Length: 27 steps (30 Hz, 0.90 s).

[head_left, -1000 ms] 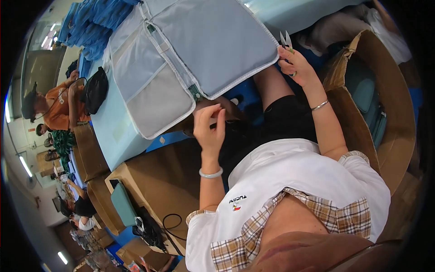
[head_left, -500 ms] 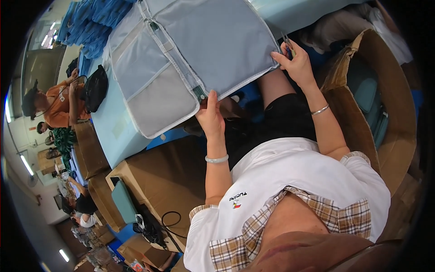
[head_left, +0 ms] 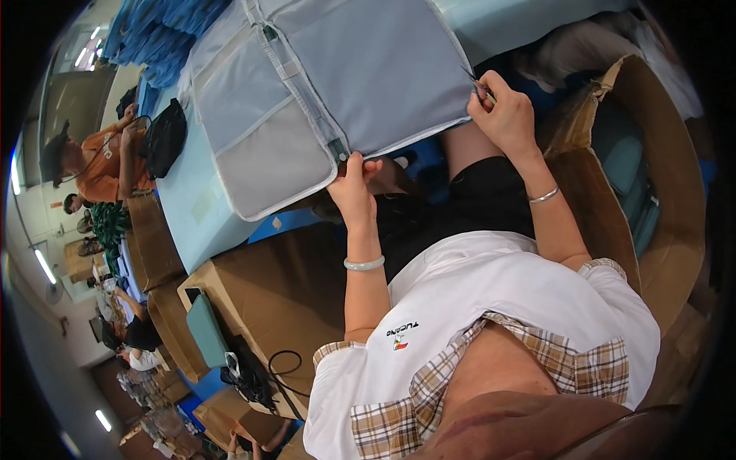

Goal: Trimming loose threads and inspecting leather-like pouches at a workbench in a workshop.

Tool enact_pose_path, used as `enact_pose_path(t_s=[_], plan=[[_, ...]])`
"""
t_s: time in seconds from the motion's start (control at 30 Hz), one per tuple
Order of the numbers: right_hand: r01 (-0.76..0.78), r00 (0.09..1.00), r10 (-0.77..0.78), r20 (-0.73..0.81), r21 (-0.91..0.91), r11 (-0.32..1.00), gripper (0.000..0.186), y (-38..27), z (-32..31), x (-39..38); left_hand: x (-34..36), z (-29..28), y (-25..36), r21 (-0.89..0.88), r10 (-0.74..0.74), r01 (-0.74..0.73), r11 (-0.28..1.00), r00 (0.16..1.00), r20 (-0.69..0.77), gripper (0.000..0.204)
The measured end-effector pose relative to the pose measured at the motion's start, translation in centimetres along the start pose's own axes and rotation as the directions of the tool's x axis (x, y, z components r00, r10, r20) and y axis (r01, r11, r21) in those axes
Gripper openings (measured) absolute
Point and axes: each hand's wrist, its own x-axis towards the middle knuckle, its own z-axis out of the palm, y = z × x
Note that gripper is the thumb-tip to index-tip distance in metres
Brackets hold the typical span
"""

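Observation:
A grey-blue fabric case [head_left: 383, 80] lies opened out flat, with pale binding round its edges and a spine strip between its two halves. The left half bears a slanted pocket [head_left: 272, 165]. My left hand [head_left: 353, 195] pinches the near edge by the lower end of the spine, thumb on top. At the right edge, my right hand [head_left: 506, 119] is closed round small thread snips [head_left: 491, 98], whose handle shows a bit of green. The snips' tips meet the case's bound edge; the fingers partly hide them.
The case rests partly on a light-blue table [head_left: 195, 222]. Blue fabric pieces [head_left: 157, 38] are piled at the far left. An open carton [head_left: 594, 192] with teal cases stands at right; another carton [head_left: 276, 284] is at left. A person in orange [head_left: 107, 169] works beyond the table.
My right hand has turned and brought the snips' tips from above the edge onto the case's right edge. The case has shifted slightly up, and my left hand still pinches it.

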Motion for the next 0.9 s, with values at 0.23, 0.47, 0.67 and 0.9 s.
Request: enact_pose_path(t_s=[0.23,0.47,0.67,0.9], plan=[[-0.008,0.999,0.013,-0.031,0.151,0.988,0.020,0.2,-0.2,0.4,-1.1,-2.7,1.3,-0.418,0.022,-0.003,0.908,0.999,0.040,0.035],[-0.054,0.998,0.049,0.045,0.128,0.990,0.017,0.6,-0.1,0.8,-0.2,-3.6,-0.6,-0.242,0.133,-0.140,0.960,0.990,-0.045,0.027],[-0.049,0.998,0.044,0.036,0.147,0.988,0.022,0.6,-0.3,0.7,0.1,-2.4,0.7,-0.096,0.023,-0.041,0.994,0.984,-0.178,0.017],[-0.019,1.000,0.020,-0.003,0.142,0.990,0.021,0.5,-0.8,0.9,0.1,-2.9,2.7,-0.267,-0.298,0.240,0.933,0.933,-0.202,0.016]])
